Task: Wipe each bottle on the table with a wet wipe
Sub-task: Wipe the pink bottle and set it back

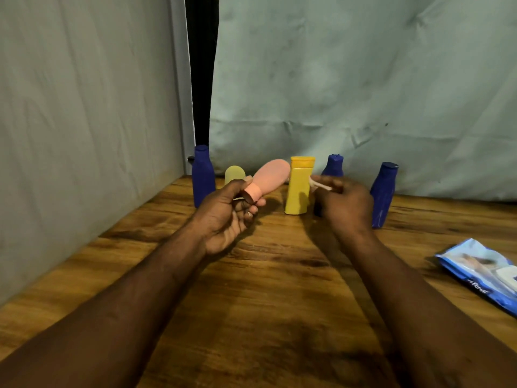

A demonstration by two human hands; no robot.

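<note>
We find the left hand (pixel 223 211) gripping the pink bottle (pixel 270 177) at its cap end, tilted above the desk (pixel 279 289); the right hand (pixel 347 205) pinches the wet wipe (pixel 319 184) beside the yellow bottle (pixel 298 189); we advise wiping the pink bottle's body while turning it.

Dim, warm indoor light, with a greenish cast on the cloth backdrop (pixel 363 79). It falls softly from above, leaving blurred shadows on the wooden table (pixel 279 275) beside both forearms and a finger shadow on the yellow bottle (pixel 298 191). The whole picture is soft. The right hand (pixel 347 205) and the wipe (pixel 319 184) it pinches look slightly smeared. The wide lens tilts the blue bottle farthest right (pixel 383 194), and the packet (pixel 481 273) at the edge is fuzzy.
</note>
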